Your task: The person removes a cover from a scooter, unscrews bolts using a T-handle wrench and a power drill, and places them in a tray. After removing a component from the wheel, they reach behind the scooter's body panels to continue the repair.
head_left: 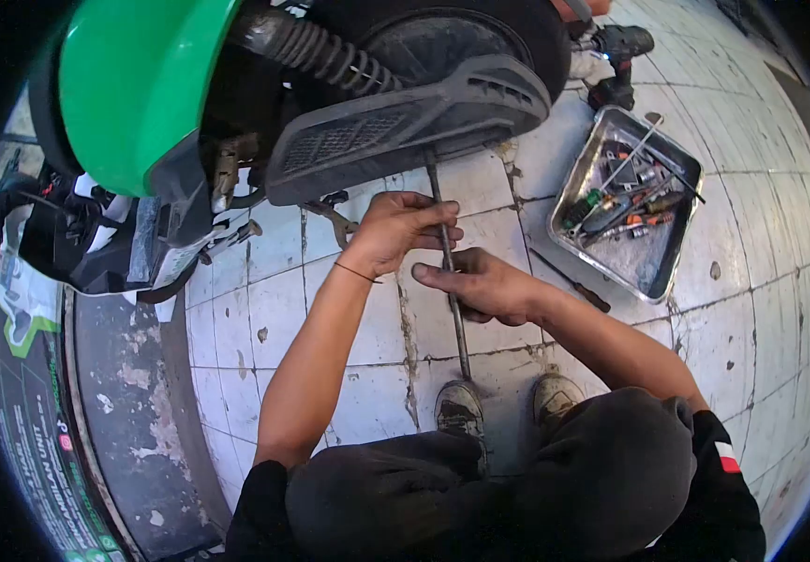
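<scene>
A long, thin dark metal rod [461, 337] runs from under the scooter's black engine-side cover [405, 126] down toward my shoes. My left hand [405, 229] is closed on its upper part, thumb and fingers pinching it. Lower down, my right hand [484, 284] has its fingers curled behind the rod and its thumb stretched across the front. The rod's upper end meets the cover's lower edge, and whether it goes in there is hidden. Above the cover show a coil spring shock [320, 51] and the rear wheel [452, 42].
A metal tray [689, 239] of mixed hand tools stands on the tiled floor at right. A screwdriver [573, 281] lies beside it. A cordless drill [618, 61] is at upper right, near another person's hand [597, 7]. Green bodywork [133, 94] fills the upper left.
</scene>
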`<state>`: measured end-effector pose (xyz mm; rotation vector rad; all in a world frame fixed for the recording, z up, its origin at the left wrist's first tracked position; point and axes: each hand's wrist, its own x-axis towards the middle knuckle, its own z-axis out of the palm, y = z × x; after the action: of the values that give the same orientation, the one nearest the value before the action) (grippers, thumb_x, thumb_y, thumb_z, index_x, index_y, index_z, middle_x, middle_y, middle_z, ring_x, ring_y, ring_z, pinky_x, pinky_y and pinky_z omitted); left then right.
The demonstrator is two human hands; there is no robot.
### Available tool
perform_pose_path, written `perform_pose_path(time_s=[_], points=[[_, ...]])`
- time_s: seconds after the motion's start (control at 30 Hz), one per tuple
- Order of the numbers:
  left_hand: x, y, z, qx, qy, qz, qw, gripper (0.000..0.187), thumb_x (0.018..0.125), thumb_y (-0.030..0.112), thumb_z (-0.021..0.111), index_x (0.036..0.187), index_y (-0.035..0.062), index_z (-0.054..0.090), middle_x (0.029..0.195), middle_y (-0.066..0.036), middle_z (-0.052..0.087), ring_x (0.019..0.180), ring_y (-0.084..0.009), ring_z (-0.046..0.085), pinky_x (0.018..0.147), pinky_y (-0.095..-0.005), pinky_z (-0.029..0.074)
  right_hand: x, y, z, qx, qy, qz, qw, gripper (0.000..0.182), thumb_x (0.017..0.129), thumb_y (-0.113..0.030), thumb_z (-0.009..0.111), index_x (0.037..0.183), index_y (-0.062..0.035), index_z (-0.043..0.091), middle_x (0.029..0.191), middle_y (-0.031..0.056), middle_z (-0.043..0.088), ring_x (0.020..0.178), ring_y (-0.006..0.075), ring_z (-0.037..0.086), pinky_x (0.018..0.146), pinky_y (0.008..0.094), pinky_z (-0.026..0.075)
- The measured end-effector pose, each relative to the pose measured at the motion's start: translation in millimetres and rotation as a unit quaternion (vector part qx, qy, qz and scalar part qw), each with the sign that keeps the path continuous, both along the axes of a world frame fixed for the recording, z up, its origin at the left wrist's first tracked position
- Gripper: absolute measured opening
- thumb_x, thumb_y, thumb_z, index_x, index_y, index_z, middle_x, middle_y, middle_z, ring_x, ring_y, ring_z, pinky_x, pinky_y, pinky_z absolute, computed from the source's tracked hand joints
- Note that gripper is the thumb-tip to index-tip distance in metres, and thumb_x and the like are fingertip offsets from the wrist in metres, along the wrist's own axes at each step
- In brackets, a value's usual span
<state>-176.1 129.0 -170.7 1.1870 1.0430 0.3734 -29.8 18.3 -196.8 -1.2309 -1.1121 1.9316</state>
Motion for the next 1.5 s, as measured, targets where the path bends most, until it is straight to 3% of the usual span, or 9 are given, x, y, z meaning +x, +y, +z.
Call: perform_pose_path(time_s=[0.2, 0.37, 0.47, 0.7, 0.83, 0.9, 1.03, 1.3, 1.5], points=[[-3, 6, 1, -0.132, -0.156, -0.037, 0.978, 0.035, 0.098, 0.013, 0.052, 0.121, -0.0122, 0.053, 0.121, -0.026, 0.061, 0.109, -0.0346, 0.064, 0.090, -0.0408, 0.056, 9, -8, -25, -0.029, 0.349, 0.007, 0.936, 0.031, 0.097, -0.018, 0.052, 0.118, 0.0042, 0.056, 0.097, 0.0172, 0.071, 0.057, 0.0093, 0.051, 0.051, 0.0242, 0.042], [8, 1, 3, 0.043, 0.122, 0.003, 0.992, 0.038, 0.088, 0.026, 0.072, 0.100, -0.0076, 0.059, 0.096, -0.017, 0.067, 0.084, -0.0258, 0.071, 0.069, -0.0340, 0.059, 9, -7, -26, 0.029, 0.207, 0.006, 0.978, 0.026, 0.091, -0.018, 0.066, 0.101, 0.0056, 0.063, 0.087, 0.0149, 0.071, 0.067, 0.0132, 0.065, 0.055, 0.0250, 0.050], [6, 1, -2, 0.057, 0.079, 0.007, 0.995, 0.042, 0.083, 0.027, 0.079, 0.096, -0.0070, 0.060, 0.088, -0.014, 0.066, 0.076, -0.0237, 0.070, 0.066, -0.0332, 0.060, 0, -3, -24, 0.066, -0.050, 0.012, 0.996, 0.048, 0.085, -0.040, 0.072, 0.098, 0.0052, 0.062, 0.076, 0.0086, 0.066, 0.055, 0.0115, 0.055, 0.045, 0.0234, 0.042], [3, 3, -5, -0.070, -0.152, -0.017, 0.986, 0.031, 0.094, 0.018, 0.064, 0.111, -0.0071, 0.057, 0.105, -0.020, 0.067, 0.103, -0.0315, 0.067, 0.085, -0.0414, 0.058, -1, -6, -38, -0.055, 0.345, 0.024, 0.936, 0.039, 0.095, -0.031, 0.053, 0.119, 0.0007, 0.055, 0.091, 0.0169, 0.068, 0.050, 0.0079, 0.039, 0.047, 0.0208, 0.034], [4, 0, 1, -0.151, -0.191, 0.030, 0.969, 0.037, 0.095, 0.031, 0.061, 0.113, -0.0017, 0.060, 0.103, -0.012, 0.067, 0.100, -0.0259, 0.068, 0.085, -0.0378, 0.057, 5, -14, -39, 0.082, 0.253, 0.014, 0.964, 0.041, 0.093, -0.030, 0.063, 0.115, 0.0048, 0.058, 0.090, 0.0142, 0.071, 0.057, 0.0089, 0.050, 0.051, 0.0231, 0.040], [4, 7, -6, -0.019, 0.019, 0.048, 0.999, 0.035, 0.092, 0.032, 0.066, 0.111, 0.0025, 0.062, 0.097, -0.007, 0.068, 0.090, -0.0198, 0.068, 0.080, -0.0359, 0.057, 4, -11, -36, 0.086, 0.169, 0.011, 0.982, 0.044, 0.090, -0.032, 0.068, 0.112, 0.0050, 0.058, 0.084, 0.0121, 0.070, 0.054, 0.0090, 0.050, 0.048, 0.0240, 0.040], [9, 4, -12, 0.061, 0.026, 0.063, 0.996, 0.038, 0.084, 0.030, 0.076, 0.101, -0.0007, 0.062, 0.092, -0.013, 0.067, 0.090, -0.0205, 0.068, 0.080, -0.0380, 0.058, -13, -4, -30, 0.091, -0.028, -0.036, 0.995, 0.052, 0.084, -0.042, 0.075, 0.101, 0.0043, 0.058, 0.064, 0.0054, 0.063, 0.045, 0.0078, 0.045, 0.039, 0.0254, 0.035], [19, 7, -24, -0.131, -0.265, 0.104, 0.949, 0.040, 0.100, 0.028, 0.040, 0.120, -0.0043, 0.052, 0.122, -0.024, 0.059, 0.118, -0.0372, 0.057, 0.103, -0.0515, 0.047, -14, -8, -42, -0.064, 0.316, -0.039, 0.946, 0.037, 0.098, -0.025, 0.045, 0.123, 0.0018, 0.048, 0.096, 0.0152, 0.067, 0.044, 0.0064, 0.032, 0.041, 0.0210, 0.025], [25, 27, -35, -0.122, -0.285, 0.199, 0.930, 0.023, 0.098, 0.020, 0.051, 0.105, -0.0014, 0.055, 0.112, -0.017, 0.061, 0.106, -0.0287, 0.063, 0.097, -0.0463, 0.052, -4, -18, -45, 0.043, 0.125, -0.092, 0.987, 0.028, 0.093, -0.027, 0.066, 0.089, 0.0010, 0.065, 0.073, 0.0058, 0.065, 0.050, 0.0067, 0.044, 0.044, 0.0248, 0.034]])
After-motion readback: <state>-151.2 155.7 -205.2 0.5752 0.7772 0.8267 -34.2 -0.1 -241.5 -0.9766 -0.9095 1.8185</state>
